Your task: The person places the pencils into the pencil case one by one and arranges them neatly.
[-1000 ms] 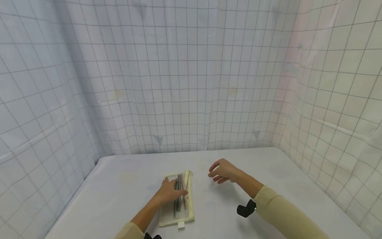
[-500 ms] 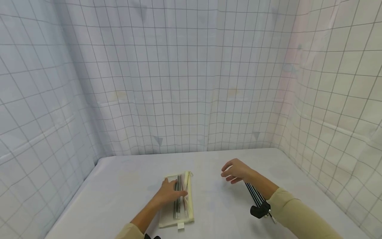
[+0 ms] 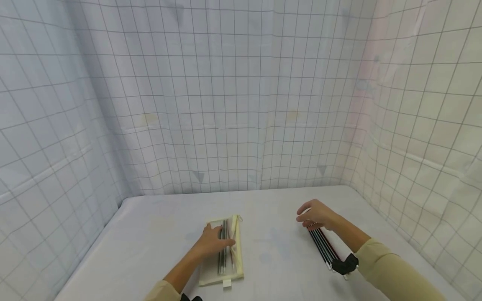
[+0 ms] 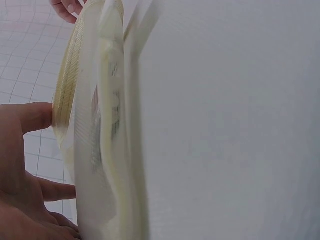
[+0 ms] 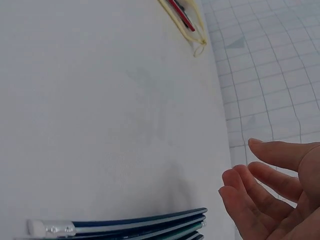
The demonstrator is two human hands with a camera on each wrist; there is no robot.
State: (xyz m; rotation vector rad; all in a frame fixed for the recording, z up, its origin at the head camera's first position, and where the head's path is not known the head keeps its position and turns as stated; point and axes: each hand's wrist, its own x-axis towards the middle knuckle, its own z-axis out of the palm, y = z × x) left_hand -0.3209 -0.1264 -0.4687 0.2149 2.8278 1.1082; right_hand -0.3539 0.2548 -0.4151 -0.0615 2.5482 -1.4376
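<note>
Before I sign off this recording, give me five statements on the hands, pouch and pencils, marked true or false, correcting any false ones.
1. The left hand touches the pouch. True.
2. Loose pencils lie on the table to the left of the pouch. False: they lie to its right.
3. The right hand grips a pencil. False: it holds nothing.
4. Long, thin items show inside the pouch. True.
5. The loose pencils are scattered far apart. False: they lie close together, side by side.
</note>
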